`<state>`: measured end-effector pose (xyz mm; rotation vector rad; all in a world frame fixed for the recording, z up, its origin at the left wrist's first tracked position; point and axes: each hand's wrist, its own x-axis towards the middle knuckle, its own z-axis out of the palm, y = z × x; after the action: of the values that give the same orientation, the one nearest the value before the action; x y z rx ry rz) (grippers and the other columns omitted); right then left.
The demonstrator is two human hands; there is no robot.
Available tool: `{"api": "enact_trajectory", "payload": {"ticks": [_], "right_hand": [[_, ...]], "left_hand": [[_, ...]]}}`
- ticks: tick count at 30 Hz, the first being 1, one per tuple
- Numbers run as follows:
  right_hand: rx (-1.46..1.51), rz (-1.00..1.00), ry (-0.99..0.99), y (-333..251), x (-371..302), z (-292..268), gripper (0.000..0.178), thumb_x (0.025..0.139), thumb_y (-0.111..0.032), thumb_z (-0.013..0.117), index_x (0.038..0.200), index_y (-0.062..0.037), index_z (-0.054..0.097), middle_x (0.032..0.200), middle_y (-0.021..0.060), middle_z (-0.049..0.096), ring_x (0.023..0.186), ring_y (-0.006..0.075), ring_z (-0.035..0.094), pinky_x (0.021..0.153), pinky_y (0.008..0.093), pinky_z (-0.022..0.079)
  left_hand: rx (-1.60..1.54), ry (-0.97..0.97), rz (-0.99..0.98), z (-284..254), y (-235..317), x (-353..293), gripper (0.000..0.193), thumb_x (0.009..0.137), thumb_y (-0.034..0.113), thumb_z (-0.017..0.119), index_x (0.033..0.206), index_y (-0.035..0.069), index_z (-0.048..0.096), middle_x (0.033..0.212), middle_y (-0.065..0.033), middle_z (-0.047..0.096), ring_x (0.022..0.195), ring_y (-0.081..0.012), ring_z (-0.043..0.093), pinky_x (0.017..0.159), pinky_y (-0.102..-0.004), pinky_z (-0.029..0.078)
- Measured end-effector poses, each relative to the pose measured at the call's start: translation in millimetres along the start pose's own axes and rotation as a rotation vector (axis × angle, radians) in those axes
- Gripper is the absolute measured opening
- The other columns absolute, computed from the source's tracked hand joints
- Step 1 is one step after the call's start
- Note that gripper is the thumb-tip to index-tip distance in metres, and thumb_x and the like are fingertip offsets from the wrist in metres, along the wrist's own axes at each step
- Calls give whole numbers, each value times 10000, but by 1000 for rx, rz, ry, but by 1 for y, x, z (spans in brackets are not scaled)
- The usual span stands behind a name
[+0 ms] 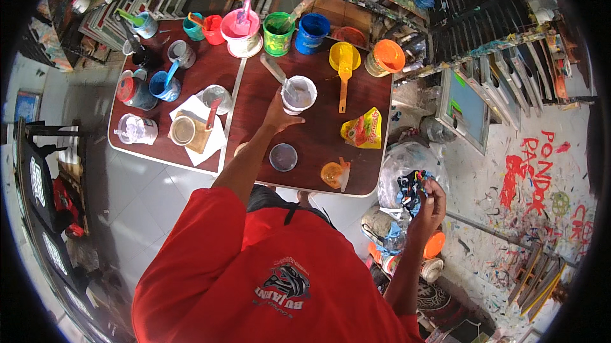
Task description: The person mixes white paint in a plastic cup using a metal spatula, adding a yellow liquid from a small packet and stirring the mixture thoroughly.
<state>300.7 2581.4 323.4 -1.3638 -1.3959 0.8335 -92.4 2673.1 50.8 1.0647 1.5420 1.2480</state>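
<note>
My left hand [280,117] reaches over the red-brown table and grips a white plastic tub [298,102] from its near left side. Pale grey-white paint shows in the tub, and a spatula [273,69] leans out of it to the upper left. A round clear lid [283,157] lies on the table just below that hand. Off the table's right edge, my right hand [431,208] has its fingers closed on a crumpled dark, multicoloured rag [410,189]. Behind the rag is a large clear plastic bag [394,164].
Paint tubs line the back: pink [240,28], green [279,34], blue [312,32], yellow [344,56] and orange [386,57]. A yellow-red packet [363,129] and a small orange cup [333,174] sit at the right. Left stand several cups and a brown container [183,130] on paper. Framed screens [468,110] lean rightward.
</note>
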Motion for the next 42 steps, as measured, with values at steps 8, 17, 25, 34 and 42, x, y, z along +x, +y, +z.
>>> {"api": "enact_trajectory", "payload": {"ticks": [8, 17, 25, 34, 42], "right_hand": [[81, 1, -73, -25, -11, 13, 397, 923, -283, 656, 1190, 7, 616, 1208, 140, 628, 1126, 239, 603, 955, 380, 489], [-144, -279, -495, -89, 64, 84, 707, 724, -324, 843, 1295, -3, 578, 1258, 158, 613, 1179, 275, 581, 1001, 378, 442], [-159, -576, -1135, -203, 114, 220, 623, 686, -246, 840, 1225, -39, 606, 1175, 116, 653, 1070, 218, 612, 972, 339, 462], [462, -415, -1543, -216, 71, 238, 342, 850, -238, 726, 1059, 4, 605, 822, 43, 629, 736, 124, 592, 685, 298, 478], [571, -506, -1303, -258, 63, 190, 295, 826, -292, 797, 776, -29, 671, 663, 3, 627, 640, 63, 560, 585, 264, 442]], "left_hand": [[108, 147, 8, 8, 12, 11, 861, 592, 203, 895, 1321, 61, 461, 1228, -148, 636, 1164, -314, 613, 977, -419, 505], [282, 147, 261, -5, 92, -28, 713, 576, 205, 895, 1197, 88, 564, 1118, -134, 628, 1100, -350, 586, 949, -455, 476], [293, -50, 489, -29, 177, -85, 776, 640, 270, 908, 1287, 49, 541, 1215, -108, 620, 1094, -258, 625, 913, -414, 510], [23, -69, 301, -38, 237, -150, 789, 590, 228, 934, 1266, 51, 567, 1183, -106, 649, 1076, -231, 632, 940, -397, 494], [-33, -6, 401, -27, 273, -172, 725, 610, 226, 903, 1235, 52, 581, 1209, -110, 620, 1104, -227, 611, 928, -385, 492]]}}
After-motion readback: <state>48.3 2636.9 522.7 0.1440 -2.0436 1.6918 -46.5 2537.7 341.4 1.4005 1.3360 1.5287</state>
